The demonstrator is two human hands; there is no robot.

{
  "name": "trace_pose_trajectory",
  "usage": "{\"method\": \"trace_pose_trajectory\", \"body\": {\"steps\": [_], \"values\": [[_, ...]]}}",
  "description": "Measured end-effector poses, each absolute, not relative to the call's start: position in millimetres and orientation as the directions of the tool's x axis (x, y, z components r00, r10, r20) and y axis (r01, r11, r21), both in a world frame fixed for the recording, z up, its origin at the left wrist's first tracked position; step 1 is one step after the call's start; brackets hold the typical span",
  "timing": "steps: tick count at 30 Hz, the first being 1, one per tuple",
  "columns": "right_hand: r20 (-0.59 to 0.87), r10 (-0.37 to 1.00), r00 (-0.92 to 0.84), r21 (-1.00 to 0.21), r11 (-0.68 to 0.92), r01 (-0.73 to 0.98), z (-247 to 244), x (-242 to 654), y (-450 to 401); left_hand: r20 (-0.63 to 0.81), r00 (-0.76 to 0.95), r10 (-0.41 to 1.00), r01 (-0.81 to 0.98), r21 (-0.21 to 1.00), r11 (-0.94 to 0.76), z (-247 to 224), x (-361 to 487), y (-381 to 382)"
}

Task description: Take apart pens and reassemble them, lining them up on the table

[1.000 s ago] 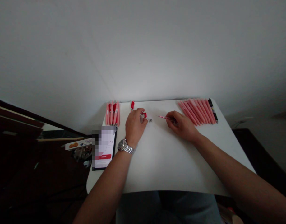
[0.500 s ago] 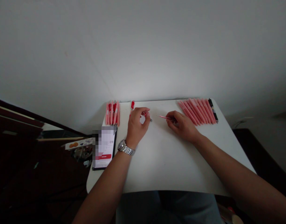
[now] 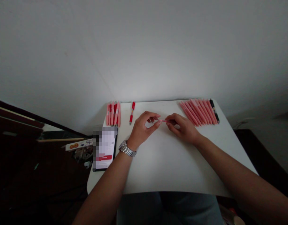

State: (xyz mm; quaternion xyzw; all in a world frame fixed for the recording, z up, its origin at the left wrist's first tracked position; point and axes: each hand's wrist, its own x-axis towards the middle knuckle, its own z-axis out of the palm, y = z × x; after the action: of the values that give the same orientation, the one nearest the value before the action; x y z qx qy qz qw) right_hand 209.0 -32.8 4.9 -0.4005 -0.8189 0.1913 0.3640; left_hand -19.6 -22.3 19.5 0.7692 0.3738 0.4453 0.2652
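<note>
Well, phone [image 3: 105,153]: it lies by the left edge of the desk [image 3: 167,168], next to the left arm [image 3: 108,181]. If the arm bumps it, it could slide off.
Left bunch [image 3: 113,114]: pink and red pens lie side by side, just past the phone. A knock could make them roll.
Red pen [image 3: 132,113]: it lies alone, right of the bunch. A swinging wrist could hit it.
Left hand [image 3: 143,128]: thumb and finger sit at one end of the thin red stick [image 3: 162,121]. I cannot tell if they pinch it. If they push crooked, the tip could bend.
Stick: it is between the two hands, lying sideways. It is so thin that it could slip, drop and roll away.
Right hand [image 3: 185,128]: thumb and finger pinch the other end and hide some of it. Too hard a squeeze could make it shoot out.
Pink row [image 3: 199,112]: many pink sticks lie near the knuckles, so a bump could spread them.
Black pen [image 3: 214,111]: it ends the row, near the right edge. Pushed sticks could shove it off.
</note>
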Motion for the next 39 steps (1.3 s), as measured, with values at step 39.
{"method": "trace_pose_trajectory", "body": {"steps": [39], "values": [[0.435, 0.733, -0.523, -0.519, 0.679, 0.519, 7.3, 209.2, -33.3, 0.350, 0.354, 0.867, 0.227, 0.867, -0.443, 14.0, -19.6, -20.6]]}}
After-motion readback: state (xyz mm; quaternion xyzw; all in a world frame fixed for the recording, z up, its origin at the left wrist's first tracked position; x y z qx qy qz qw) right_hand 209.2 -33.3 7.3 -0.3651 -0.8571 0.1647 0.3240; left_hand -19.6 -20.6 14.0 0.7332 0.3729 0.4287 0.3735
